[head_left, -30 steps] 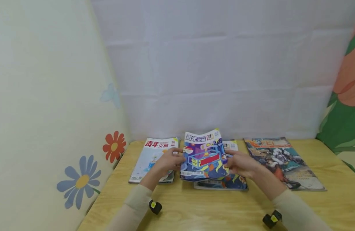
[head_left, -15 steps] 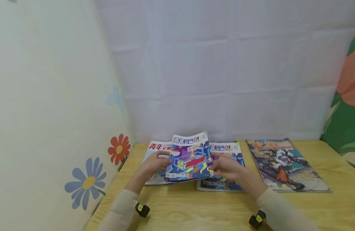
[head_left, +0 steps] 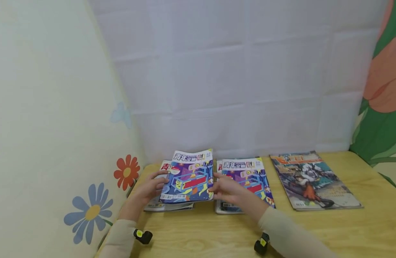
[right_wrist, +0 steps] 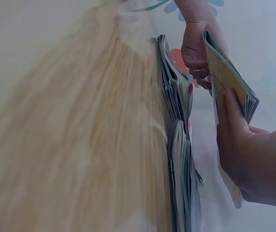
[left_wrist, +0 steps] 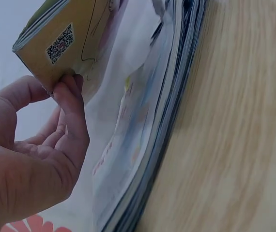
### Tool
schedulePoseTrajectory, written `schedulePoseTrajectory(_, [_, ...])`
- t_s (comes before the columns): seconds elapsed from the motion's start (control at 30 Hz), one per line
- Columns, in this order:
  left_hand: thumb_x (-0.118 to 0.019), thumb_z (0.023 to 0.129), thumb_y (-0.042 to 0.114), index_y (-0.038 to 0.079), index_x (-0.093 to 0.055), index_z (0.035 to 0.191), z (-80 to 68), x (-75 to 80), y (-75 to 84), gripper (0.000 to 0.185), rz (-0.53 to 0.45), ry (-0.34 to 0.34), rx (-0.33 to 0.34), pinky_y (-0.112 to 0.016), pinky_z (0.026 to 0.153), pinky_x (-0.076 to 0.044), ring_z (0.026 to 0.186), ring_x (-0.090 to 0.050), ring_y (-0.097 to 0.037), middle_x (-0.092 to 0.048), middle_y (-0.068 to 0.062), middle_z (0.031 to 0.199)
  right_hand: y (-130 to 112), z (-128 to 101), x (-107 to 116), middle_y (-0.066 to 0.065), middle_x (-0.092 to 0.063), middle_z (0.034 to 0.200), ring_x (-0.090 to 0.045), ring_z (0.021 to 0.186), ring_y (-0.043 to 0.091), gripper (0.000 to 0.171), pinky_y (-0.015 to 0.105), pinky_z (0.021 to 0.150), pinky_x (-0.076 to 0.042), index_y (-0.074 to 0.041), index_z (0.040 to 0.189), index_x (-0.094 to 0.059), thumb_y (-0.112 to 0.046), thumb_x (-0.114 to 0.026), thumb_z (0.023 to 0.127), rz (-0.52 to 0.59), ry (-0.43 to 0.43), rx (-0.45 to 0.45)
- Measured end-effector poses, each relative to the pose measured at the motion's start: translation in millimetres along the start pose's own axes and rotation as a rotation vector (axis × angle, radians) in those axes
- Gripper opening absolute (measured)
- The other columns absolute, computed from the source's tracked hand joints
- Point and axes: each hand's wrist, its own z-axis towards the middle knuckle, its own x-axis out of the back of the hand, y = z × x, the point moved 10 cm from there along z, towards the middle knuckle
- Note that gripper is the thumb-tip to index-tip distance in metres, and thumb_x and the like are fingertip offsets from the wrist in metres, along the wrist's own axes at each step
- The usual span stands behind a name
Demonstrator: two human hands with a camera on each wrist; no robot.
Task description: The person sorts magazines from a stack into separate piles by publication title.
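Both hands hold a blue and purple magazine [head_left: 188,178] just above the left stack of magazines [head_left: 167,205] on the wooden table [head_left: 346,229]. My left hand [head_left: 151,187] grips its left edge, thumb on top and fingers under the yellow back cover [left_wrist: 63,41]. My right hand [head_left: 226,189] grips its right edge; in the right wrist view the fingers [right_wrist: 235,116] lie along the back cover [right_wrist: 225,79]. The left stack [left_wrist: 147,159] lies below it, with white pages showing.
A second stack topped by a matching blue magazine [head_left: 246,179] lies in the middle. A larger magazine with a figure on the cover [head_left: 312,181] lies to the right. A flowered wall panel [head_left: 88,208] borders the table's left side, and a white backdrop [head_left: 236,79] stands behind.
Both hands have carried the blue magazine leftward, from above the middle stack to above the left stack. The middle stack's cover is now uncovered.
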Motion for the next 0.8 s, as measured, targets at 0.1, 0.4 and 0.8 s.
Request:
schedulePoseTrajectory(0.1, [-0.069, 0.097, 0.021, 0.013, -0.047, 0.149, 0.2, 12.2, -0.6, 0.057, 0.009, 0.010, -0.005, -0.038, 0.089, -0.057, 0.109, -0.064, -0.031, -0.047, -0.024, 0.144, 5.9, 9.6, -9.1, 0.034, -0.037, 0.150, -0.043, 0.134, 0.049, 0.091, 0.052, 0.101, -0.048, -0.005, 0.162, -0.010, 0.028, -0.040, 0.082, 0.047, -0.007, -0.006])
schedulePoseTrajectory(0.4, [-0.073, 0.094, 0.024, 0.013, -0.052, 0.148, -0.1, 47.1, -17.1, 0.059, 0.026, 0.066, 0.011, -0.039, 0.088, -0.057, 0.110, -0.064, -0.032, -0.051, -0.022, 0.143, 29.4, 26.3, -28.1, 0.032, -0.042, 0.148, -0.046, 0.132, 0.049, 0.092, 0.056, 0.099, -0.048, -0.006, 0.162, -0.015, 0.029, -0.040, 0.080, 0.084, -0.008, -0.039])
schedulePoseTrajectory(0.8, [-0.073, 0.095, 0.028, 0.010, -0.049, 0.151, -8.1, 76.9, -22.0, 0.063, 0.087, 0.093, 0.024, -0.039, 0.089, -0.057, 0.105, -0.067, -0.029, -0.059, -0.020, 0.135, 48.1, 44.3, -50.3, 0.031, -0.048, 0.143, -0.049, 0.129, 0.049, 0.093, 0.058, 0.100, -0.047, -0.005, 0.162, -0.014, 0.030, -0.040, 0.079, 0.115, -0.003, -0.078])
